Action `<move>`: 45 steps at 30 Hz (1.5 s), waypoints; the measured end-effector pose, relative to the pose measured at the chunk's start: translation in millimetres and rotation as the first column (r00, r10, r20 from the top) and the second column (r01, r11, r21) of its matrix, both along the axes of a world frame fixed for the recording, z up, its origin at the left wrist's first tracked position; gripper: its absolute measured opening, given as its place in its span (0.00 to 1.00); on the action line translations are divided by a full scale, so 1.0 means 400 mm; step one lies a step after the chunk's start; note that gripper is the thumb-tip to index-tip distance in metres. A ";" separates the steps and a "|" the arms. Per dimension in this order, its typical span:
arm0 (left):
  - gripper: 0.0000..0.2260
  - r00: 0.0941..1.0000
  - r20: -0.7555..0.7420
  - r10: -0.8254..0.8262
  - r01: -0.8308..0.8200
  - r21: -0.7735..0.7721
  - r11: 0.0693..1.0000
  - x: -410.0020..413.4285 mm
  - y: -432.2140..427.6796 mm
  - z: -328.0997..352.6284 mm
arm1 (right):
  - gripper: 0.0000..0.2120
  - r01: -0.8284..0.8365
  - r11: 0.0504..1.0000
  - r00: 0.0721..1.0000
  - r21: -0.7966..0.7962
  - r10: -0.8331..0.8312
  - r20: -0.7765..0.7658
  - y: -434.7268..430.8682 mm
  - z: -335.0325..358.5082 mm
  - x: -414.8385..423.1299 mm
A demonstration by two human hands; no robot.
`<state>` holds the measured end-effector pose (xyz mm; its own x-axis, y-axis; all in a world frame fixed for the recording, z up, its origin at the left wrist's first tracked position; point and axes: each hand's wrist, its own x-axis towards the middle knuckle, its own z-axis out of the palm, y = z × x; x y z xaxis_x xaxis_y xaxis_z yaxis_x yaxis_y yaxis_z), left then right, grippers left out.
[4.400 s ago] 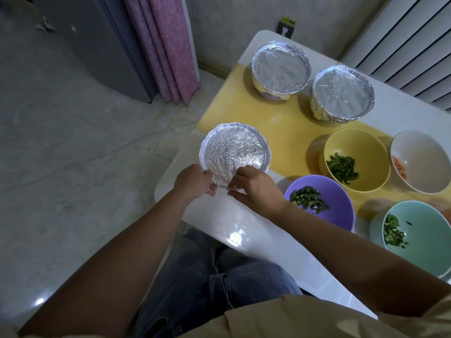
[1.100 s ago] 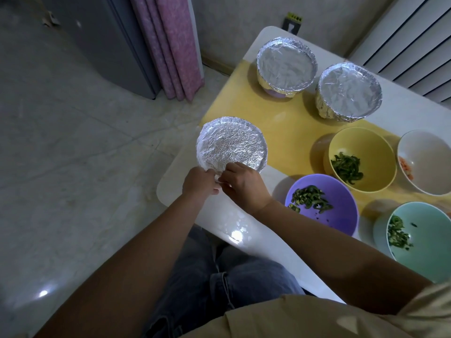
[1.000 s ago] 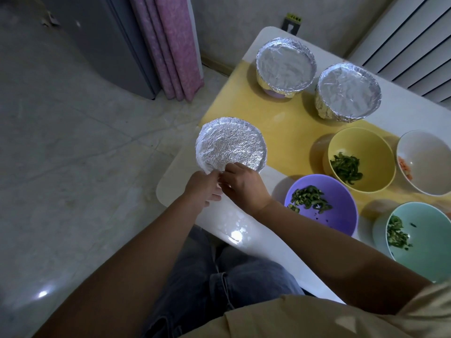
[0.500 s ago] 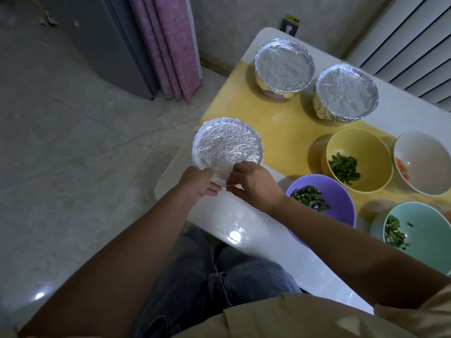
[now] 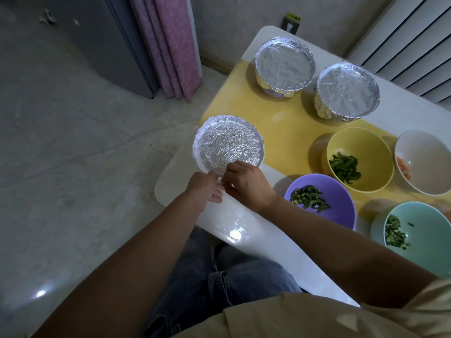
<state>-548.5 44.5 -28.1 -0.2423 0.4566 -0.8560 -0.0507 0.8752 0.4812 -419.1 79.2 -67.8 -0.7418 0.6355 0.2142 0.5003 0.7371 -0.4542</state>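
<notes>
A foil-covered bowl [image 5: 228, 143] stands at the near left corner of the white table [image 5: 268, 242]. Its foil top is crinkled and pulled flat across the rim. My left hand [image 5: 205, 187] is at the bowl's near edge, fingers curled against the foil skirt. My right hand [image 5: 246, 182] is just beside it, its fingers pinching the foil at the same near rim. The two hands almost touch. The part of the bowl under the hands is hidden.
Two more foil-covered bowls [image 5: 285, 64] [image 5: 346, 91] stand at the back on a yellow mat [image 5: 280, 132]. Open bowls hold chopped greens: yellow [image 5: 360, 159], purple [image 5: 322, 198], teal [image 5: 419, 235]. A white bowl [image 5: 424, 162] is at the right. Floor lies left of the table edge.
Both hands have stayed at the near rim of the foil-covered bowl, shifting slightly along it as they work the foil. The bowl has barely moved.
</notes>
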 end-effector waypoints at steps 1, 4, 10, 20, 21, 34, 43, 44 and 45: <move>0.18 1.000 -0.001 -0.008 0.008 -0.004 1.000 -0.002 0.001 0.002 | 0.12 0.003 1.000 1.000 0.005 -0.003 -0.001 0.000 -0.001 0.000; 0.20 0.999 0.015 -0.034 0.035 -0.029 0.999 -0.004 0.000 0.018 | 0.11 0.002 1.000 1.000 0.019 -0.001 -0.013 0.001 -0.001 -0.003; 0.14 1.000 -0.022 0.007 -0.007 -0.016 1.000 -0.010 0.001 -0.018 | 0.06 0.009 0.999 1.000 0.033 -0.009 0.006 -0.003 -0.007 -0.011; 0.10 1.000 0.007 -0.010 0.009 0.069 0.998 -0.041 0.011 -0.032 | 0.11 -0.069 0.998 0.996 -0.012 0.070 0.059 0.026 0.006 0.046; 0.10 1.000 0.002 -0.022 0.022 0.073 0.997 -0.047 0.013 -0.032 | 0.10 -0.073 0.997 0.995 0.007 0.073 0.066 0.028 0.006 0.054; 0.17 0.998 0.022 0.059 -0.061 0.088 0.994 -0.017 -0.021 0.006 | 0.11 -0.026 0.998 1.000 0.061 0.025 0.019 0.003 0.000 -0.004; 0.16 0.996 0.062 0.056 -0.060 0.066 0.996 -0.016 -0.019 0.021 | 0.11 0.014 0.998 1.000 0.053 -0.015 0.023 -0.002 0.003 -0.012; 0.16 0.997 0.064 0.052 -0.056 0.066 0.996 -0.017 -0.019 0.021 | 0.12 0.019 0.998 0.999 0.053 -0.020 0.026 -0.005 0.002 -0.013; 0.16 0.997 0.060 0.048 -0.052 0.067 0.996 -0.018 -0.017 0.019 | 0.12 0.024 0.998 0.999 0.053 -0.026 0.028 -0.008 0.002 -0.017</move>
